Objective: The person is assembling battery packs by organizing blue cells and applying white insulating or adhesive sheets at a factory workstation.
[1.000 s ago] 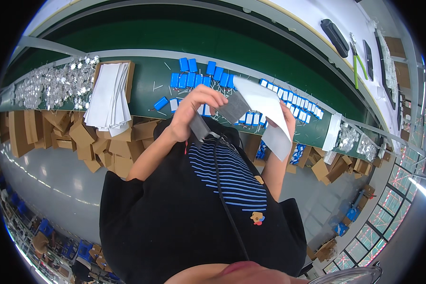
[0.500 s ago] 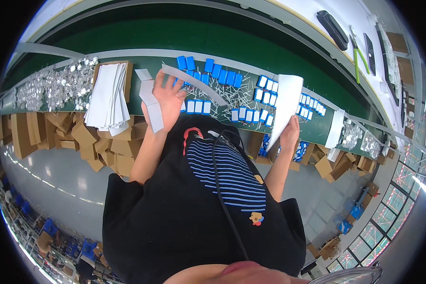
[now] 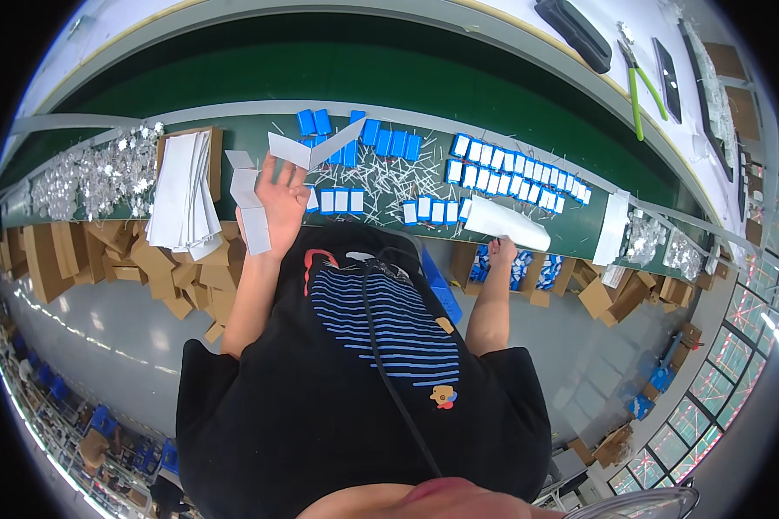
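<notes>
My left hand (image 3: 283, 208) is raised palm up over the bench edge with its fingers stretched out. Bent white label strips (image 3: 249, 183) cling along its thumb side, and another folded white strip (image 3: 290, 150) rests at its fingertips. My right hand (image 3: 501, 247) is closed on the near edge of a white sheet (image 3: 509, 224), which curls slightly at its right end. Just beyond that sheet stand rows of blue blocks with white labels (image 3: 493, 182). Plain blue blocks (image 3: 397, 142) lie farther left, around a scatter of short white-wired pieces (image 3: 389, 177).
At the left, a stack of white sheets (image 3: 182, 190) leans in a cardboard box beside a heap of clear and white small parts (image 3: 95, 177). Cartons (image 3: 160, 259) stand under the bench (image 3: 571, 233). Green-handled pliers (image 3: 636, 95) lie on the upper shelf.
My right hand has lowered the white sheet from upright to nearly flat over the bench's near edge. The strip at my left fingertips now shows a sharp fold. The view has shifted slightly.
</notes>
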A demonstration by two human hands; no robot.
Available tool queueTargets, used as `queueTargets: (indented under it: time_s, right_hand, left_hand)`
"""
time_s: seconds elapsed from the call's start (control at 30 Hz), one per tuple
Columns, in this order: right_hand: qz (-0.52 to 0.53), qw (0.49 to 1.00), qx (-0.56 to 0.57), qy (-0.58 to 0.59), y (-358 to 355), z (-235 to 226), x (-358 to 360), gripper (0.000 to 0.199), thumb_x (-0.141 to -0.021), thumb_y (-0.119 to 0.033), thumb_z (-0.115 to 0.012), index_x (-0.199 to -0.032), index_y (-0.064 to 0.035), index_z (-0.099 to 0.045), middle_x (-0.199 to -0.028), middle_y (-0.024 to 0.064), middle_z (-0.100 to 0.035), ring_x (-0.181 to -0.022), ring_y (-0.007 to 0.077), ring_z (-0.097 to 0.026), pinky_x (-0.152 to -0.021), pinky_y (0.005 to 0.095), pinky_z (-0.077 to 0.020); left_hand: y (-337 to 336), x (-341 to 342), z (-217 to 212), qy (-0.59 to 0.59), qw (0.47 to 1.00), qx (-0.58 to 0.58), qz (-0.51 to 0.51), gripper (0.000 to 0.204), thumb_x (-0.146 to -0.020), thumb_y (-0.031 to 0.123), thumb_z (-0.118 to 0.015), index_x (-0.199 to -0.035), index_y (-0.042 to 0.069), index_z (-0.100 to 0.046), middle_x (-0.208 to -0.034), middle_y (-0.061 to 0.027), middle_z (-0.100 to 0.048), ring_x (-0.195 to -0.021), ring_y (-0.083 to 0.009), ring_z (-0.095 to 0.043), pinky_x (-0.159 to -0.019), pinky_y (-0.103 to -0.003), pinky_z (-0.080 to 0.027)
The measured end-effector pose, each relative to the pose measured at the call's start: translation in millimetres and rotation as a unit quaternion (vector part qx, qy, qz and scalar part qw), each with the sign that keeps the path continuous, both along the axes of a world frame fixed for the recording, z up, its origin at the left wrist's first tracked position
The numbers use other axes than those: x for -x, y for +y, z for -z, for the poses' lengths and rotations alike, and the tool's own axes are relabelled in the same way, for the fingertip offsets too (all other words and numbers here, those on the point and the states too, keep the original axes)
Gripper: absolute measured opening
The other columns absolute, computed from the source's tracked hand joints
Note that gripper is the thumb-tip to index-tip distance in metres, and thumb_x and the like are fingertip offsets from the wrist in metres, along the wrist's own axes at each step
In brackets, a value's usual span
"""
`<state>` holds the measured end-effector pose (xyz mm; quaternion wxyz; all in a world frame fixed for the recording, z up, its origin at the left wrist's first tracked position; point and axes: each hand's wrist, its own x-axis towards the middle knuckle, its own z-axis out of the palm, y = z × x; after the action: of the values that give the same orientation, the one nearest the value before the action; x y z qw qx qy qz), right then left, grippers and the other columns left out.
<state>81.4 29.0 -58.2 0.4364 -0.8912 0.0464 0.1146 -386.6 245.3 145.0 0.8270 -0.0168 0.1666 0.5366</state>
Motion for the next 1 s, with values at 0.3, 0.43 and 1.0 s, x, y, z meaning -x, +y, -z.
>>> queueTargets:
  time_s: [0.3,0.43,1.0]
  right_hand:
    - [-0.194,0.970,-0.049,-0.138,70,-22,54,0.033,-0.090,-0.015,-0.065,-0.120,-0.0022,-0.059,-0.115,0.0159,-0.061,-0.101,0.0255,-0.060,-0.082,0.0309,-0.0510]
    - [-0.450,0.861,-0.232,0.042,168,-133,164,0.032,-0.092,-0.011,-0.065,-0.123,-0.0049,-0.059,-0.116,0.0098,-0.062,-0.100,0.0205,-0.061,-0.086,0.0331,-0.0503]
    - [-0.632,0.695,-0.267,0.214,236,-185,285,0.011,-0.088,-0.005,-0.069,-0.097,-0.0038,-0.063,-0.086,0.0026,-0.061,-0.074,0.0115,-0.054,-0.073,0.0242,-0.0457]
  left_hand:
    - [1,-3,24,-0.013,0.999,-0.041,0.017,0.032,-0.101,0.018,-0.047,-0.132,0.014,-0.044,-0.134,-0.0075,-0.048,-0.103,-0.0158,-0.047,-0.072,-0.024,-0.040]
    - [5,-6,26,-0.066,0.997,-0.032,0.027,0.051,-0.093,0.027,-0.052,-0.139,0.010,-0.041,-0.140,-0.0148,-0.045,-0.117,-0.0211,-0.045,-0.075,-0.028,-0.041]
    - [-16,35,14,-0.092,0.995,-0.002,-0.032,0.057,-0.091,0.035,-0.053,-0.141,0.011,-0.040,-0.138,-0.0139,-0.047,-0.119,-0.0272,-0.048,-0.105,-0.050,-0.043]
